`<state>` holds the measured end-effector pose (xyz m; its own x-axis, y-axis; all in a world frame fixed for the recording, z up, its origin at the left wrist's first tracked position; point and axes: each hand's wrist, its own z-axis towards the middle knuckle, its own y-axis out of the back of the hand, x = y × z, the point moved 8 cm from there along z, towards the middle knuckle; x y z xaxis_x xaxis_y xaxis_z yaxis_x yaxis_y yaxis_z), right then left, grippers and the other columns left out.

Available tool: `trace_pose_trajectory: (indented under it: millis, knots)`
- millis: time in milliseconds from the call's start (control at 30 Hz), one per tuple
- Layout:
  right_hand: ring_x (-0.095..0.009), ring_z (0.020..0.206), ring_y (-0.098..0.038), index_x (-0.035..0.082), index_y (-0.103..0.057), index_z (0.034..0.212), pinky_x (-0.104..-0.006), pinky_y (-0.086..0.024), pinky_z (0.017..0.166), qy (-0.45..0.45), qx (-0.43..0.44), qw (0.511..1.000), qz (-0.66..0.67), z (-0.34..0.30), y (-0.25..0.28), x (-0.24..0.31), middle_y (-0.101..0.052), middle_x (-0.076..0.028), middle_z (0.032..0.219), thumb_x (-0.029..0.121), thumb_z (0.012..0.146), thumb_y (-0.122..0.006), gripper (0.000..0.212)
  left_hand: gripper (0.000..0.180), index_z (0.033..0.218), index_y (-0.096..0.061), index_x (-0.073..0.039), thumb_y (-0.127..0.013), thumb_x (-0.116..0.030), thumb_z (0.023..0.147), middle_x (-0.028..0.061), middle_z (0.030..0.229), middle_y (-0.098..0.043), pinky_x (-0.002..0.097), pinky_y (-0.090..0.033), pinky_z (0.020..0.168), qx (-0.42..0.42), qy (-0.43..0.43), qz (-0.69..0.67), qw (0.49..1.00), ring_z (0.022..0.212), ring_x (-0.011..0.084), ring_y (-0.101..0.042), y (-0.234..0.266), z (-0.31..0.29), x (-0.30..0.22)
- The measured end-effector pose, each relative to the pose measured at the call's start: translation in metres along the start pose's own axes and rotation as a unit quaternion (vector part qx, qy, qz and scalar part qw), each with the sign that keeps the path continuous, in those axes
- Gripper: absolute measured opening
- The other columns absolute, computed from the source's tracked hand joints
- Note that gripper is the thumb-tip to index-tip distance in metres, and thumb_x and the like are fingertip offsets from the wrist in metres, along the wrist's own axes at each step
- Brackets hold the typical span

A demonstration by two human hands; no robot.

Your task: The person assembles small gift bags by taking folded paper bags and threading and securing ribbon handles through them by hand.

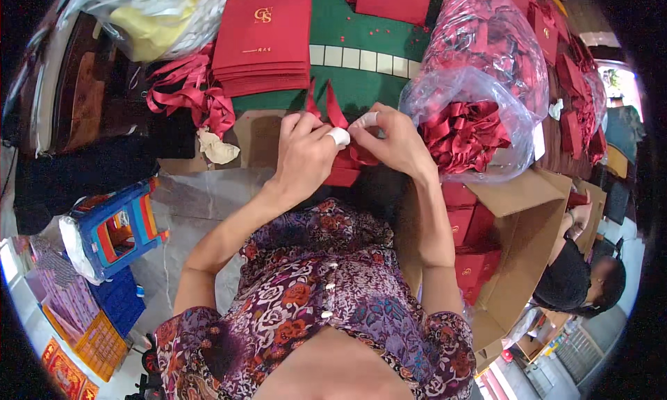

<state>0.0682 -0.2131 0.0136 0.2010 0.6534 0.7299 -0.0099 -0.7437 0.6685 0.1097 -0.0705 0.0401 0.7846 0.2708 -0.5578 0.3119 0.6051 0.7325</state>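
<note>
Both hands meet in front of me over a red paper piece [342, 176], which is mostly hidden beneath them. My left hand [303, 150] is closed in a pinch on a red ribbon [336, 110], and two pointed ends of it stick up beyond the fingers. Against it, my right hand [399, 142] pinches the same ribbon from the other side. White tape wraps a finger on each hand. Whether the ribbon is knotted or looped cannot be seen behind the fingers.
Beyond my left hand stands a stack of red folders [262, 35] on the green table [365, 32]. Loose red ribbons [191, 94] lie left of it. At right sit a clear bag [479, 73] of red ribbons and a cardboard box [524, 251] of red packets. Another person [580, 275] is at far right.
</note>
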Motion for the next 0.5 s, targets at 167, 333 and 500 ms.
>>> trace_pose_trajectory:
  millis: [167, 333, 500]
  knots:
    - [-0.018, 0.074, -0.062, 0.001, -0.074, 0.092, -0.0311, -0.049, 0.066, -0.015, 0.083, 0.993, 0.082, 0.008, -0.007, -0.013, -0.061, -0.008, 0.082, 0.019, 0.088, -0.073, 0.018, 0.010, 0.089, -0.070, -0.008, -0.066, -0.012, 0.080, 0.0025, 0.083, -0.067, 0.0421, -0.039, 0.088, -0.010, -0.063, 0.041, 0.997, 0.086, 0.0228, -0.057, 0.001, -0.004, -0.010]
    - [-0.007, 0.072, -0.058, 0.000, -0.069, 0.095, -0.0260, -0.048, 0.064, -0.120, 0.101, 0.935, 0.318, 0.007, -0.029, -0.026, -0.065, 0.000, 0.083, 0.016, 0.089, -0.072, 0.017, 0.017, 0.088, -0.070, -0.011, -0.078, -0.019, 0.076, 0.0020, 0.081, -0.066, 0.0425, -0.036, 0.090, -0.011, -0.032, 0.035, 0.999, 0.087, 0.0245, -0.058, 0.010, 0.006, -0.003]
    - [-0.006, 0.077, -0.058, 0.001, -0.068, 0.091, -0.0235, -0.048, 0.071, -0.073, -0.066, 0.963, 0.252, 0.018, -0.018, -0.032, -0.067, 0.001, 0.085, 0.017, 0.091, -0.069, 0.016, 0.025, 0.084, -0.069, -0.014, -0.084, -0.028, 0.071, 0.0025, 0.079, -0.065, 0.0403, -0.035, 0.088, 0.035, -0.006, -0.019, 0.999, 0.085, 0.0241, -0.057, 0.008, 0.003, 0.005]
